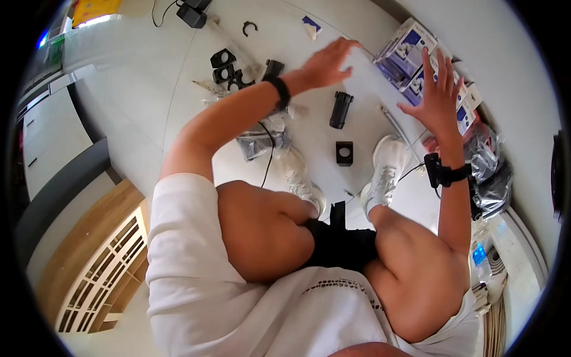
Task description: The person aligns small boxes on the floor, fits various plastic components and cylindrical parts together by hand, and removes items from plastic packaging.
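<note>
My left hand (328, 63) is raised over the floor, with its fingers stretched forward and nothing in them. My right hand (439, 98) has its fingers spread wide. It holds nothing and hovers over a row of white and blue printed boxes (410, 50) along the wall; I cannot tell whether it touches them. Below my left hand, a black cylindrical part (341, 110) lies on the floor. Closer to my feet sits a black square block with a round hole (344, 153). Several similar black ring blocks (223, 74) lie left of my left forearm.
White shoes (389, 163) frame the near floor. A plastic-wrapped item (256, 143) lies by the left shoe, and plastic bags (485, 157) are heaped at the right wall. A black curved clip (250, 28), a torn blue-and-white scrap (311, 27) and a black adapter (191, 15) lie farther off.
</note>
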### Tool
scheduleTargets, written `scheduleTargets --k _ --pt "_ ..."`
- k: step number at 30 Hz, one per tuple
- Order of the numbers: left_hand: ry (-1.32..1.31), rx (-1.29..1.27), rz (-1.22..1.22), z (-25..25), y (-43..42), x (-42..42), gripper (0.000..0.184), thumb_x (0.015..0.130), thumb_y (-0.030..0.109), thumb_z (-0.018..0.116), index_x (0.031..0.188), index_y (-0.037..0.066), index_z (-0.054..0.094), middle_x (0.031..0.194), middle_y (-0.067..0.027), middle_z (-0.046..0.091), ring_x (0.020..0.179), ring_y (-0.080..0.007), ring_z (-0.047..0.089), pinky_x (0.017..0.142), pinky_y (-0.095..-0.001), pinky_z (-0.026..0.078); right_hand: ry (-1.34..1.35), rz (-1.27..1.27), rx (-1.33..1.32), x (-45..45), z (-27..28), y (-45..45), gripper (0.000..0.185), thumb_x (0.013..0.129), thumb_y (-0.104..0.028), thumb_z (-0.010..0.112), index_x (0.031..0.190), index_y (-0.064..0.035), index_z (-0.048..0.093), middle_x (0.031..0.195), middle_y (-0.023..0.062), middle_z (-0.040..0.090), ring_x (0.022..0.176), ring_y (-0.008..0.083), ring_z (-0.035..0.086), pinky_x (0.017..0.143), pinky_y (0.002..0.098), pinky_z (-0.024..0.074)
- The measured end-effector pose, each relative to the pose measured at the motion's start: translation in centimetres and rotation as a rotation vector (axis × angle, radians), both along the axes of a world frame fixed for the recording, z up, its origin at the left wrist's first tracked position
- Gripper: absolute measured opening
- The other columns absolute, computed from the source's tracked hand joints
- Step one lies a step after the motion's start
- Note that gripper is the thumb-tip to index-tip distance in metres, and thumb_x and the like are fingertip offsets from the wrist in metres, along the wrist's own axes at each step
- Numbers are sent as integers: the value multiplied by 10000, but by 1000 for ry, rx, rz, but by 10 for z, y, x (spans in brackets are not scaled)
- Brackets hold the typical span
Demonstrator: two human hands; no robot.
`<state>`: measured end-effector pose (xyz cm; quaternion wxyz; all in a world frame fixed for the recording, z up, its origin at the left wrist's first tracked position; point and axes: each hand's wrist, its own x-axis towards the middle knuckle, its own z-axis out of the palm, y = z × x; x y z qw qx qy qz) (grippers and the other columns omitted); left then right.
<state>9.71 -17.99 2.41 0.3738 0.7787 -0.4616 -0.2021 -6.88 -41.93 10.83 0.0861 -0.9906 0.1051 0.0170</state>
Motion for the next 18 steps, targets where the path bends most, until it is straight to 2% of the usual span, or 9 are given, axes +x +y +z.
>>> scheduleTargets --k 2,4,5,6,11,12,14,16,18 --pt "-197 43 -76 -1 29 22 450 831 205 718 1223 96 528 1155 -122 558 1050 -296 583 913 -396 489 -221 182 103 10 10 15 1040 634 -331 861 1519 -216 327 1524 157 305 1403 395 301 1104 609 297" --pt "-363 115 -148 3 61 43 427 827 284 726 1168 85 565 1143 -123 560 1072 -307 561 959 -404 454 -271 321 315 15 11 39 655 727 -231 784 1326 -128 538 1366 153 460 1233 349 470 1043 427 426" --pt "-349 215 -173 8 75 51 442 824 321 726 1163 85 570 1148 -120 562 1085 -306 555 974 -412 441 -208 399 339 15 7 55 570 771 -205 733 1301 -100 553 1301 145 515 1197 339 507 1021 429 441" --pt "-335 315 -201 14 88 57 460 821 358 726 1159 85 575 1152 -118 564 1097 -306 550 988 -421 428 -48 421 424 10 -6 69 539 788 -212 711 1290 -87 558 1269 128 542 1208 331 513 1011 429 449" --pt "-738 464 42 21 132 56 545 829 504 670 1184 99 584 1121 -115 586 1110 -313 546 967 -461 421 39 598 264 1 -63 111 545 764 -28 663 1289 -144 575 1343 119 521 1247 337 503 969 432 470" --pt "-735 452 34 24 128 49 545 829 504 670 1184 99 584 1121 -115 586 1110 -313 546 967 -461 421 36 612 244 -1 -78 114 585 745 13 660 1299 -154 576 1346 127 510 1246 341 500 971 441 466" --pt "-471 864 58 36 124 44 565 833 530 655 1200 109 573 1199 -135 576 1156 -314 543 994 -455 416 178 600 255 -4 -96 118 528 758 33 626 1247 -168 607 1371 154 493 1256 347 493 939 451 481" --pt "-424 941 50 19 130 40 588 839 490 650 1254 95 515 1198 -162 605 1121 -347 591 947 -475 462 299 566 298 -1 -100 118 359 786 -86 667 1139 -152 646 1386 142 486 1260 347 496 870 446 510" --pt "-191 1094 88 10 128 36 611 839 447 652 1294 83 468 1071 -194 665 970 -398 653 813 -491 520 329 435 409 -5 -91 114 332 800 -154 687 1127 -125 640 1347 155 527 1192 344 545 839 436 517"
